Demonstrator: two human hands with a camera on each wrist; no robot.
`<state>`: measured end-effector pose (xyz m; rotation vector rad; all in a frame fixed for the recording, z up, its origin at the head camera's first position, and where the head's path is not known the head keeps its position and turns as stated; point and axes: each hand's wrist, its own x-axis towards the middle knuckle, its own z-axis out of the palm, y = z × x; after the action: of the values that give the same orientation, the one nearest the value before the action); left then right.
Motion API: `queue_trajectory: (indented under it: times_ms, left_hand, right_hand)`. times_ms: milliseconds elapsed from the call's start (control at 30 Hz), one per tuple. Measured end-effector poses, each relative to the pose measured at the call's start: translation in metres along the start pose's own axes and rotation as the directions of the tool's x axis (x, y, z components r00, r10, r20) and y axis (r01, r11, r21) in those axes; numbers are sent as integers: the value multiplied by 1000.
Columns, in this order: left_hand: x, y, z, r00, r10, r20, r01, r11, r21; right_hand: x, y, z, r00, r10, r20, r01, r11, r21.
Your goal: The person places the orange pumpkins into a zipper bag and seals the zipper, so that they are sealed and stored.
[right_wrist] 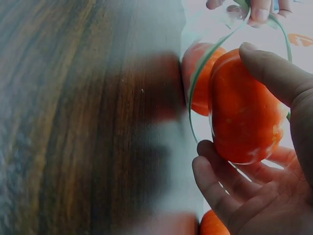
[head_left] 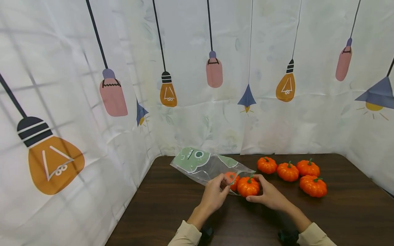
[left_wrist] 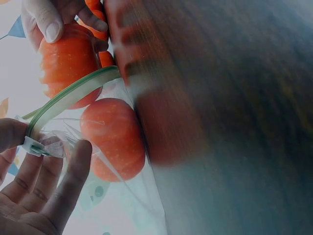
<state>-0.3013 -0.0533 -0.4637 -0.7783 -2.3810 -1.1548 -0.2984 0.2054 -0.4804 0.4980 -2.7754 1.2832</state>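
Holding item: right hand [head_left: 271, 196] grasps an orange pumpkin [head_left: 248, 186] at the mouth of a clear zip bag [head_left: 206, 169], mid-bench [head_left: 172, 205]. Left hand [head_left: 215, 194] pinches the bag's rim. One pumpkin inside [head_left: 231, 178]; four pumpkins [head_left: 290, 172] lie far right.

Six orange pumpkins [head_left: 287, 171]; one clear zip bag [head_left: 205, 166]; one table [head_left: 338, 212]; two hands [head_left: 215, 195].

Orange pumpkins [head_left: 289, 171] with green stems sitting at 2 o'clock on dark brown wood-grain table [head_left: 172, 212]. Clear bag [head_left: 209, 167] showing green monster print, green zip strip. White curtain [head_left: 77, 102] showing orange, pink bulbs, blue lamps. Sleeves [head_left: 184, 235] looking beige.
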Motion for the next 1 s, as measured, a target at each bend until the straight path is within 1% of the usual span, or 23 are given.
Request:
queue_trajectory:
  times_ms: [133, 267, 400, 500, 733, 1000]
  left_hand:
    - [1, 2, -1, 1000, -27, 16, 27, 1000, 10]
    - [1, 3, -2, 998, -49, 29, 48, 999, 18]
    - [0, 3, -2, 999, -33, 22, 32, 999, 21]
    - [-1, 2, -2, 1000, -22, 19, 22, 1000, 18]
    - [0, 1, -1, 999, -26, 20, 26, 999, 25]
    - [0, 1, 0, 999, -30, 14, 30, 999, 30]
  right_hand:
    - [3, -1, 2, 1000, 2, -5, -2, 1000, -8]
    - [4, -3, 5, 1000, -12, -28, 11, 999, -31]
    - [6, -2, 9, 999, -21, -45, 20, 999, -37]
    - [7, -2, 11, 999, -10, -50, 8, 999, -33]
    - [12, -4, 16, 998, 26, -64, -29, 998, -53]
    - [21, -7, 24, 992, 68, -107, -74, 996, -52]
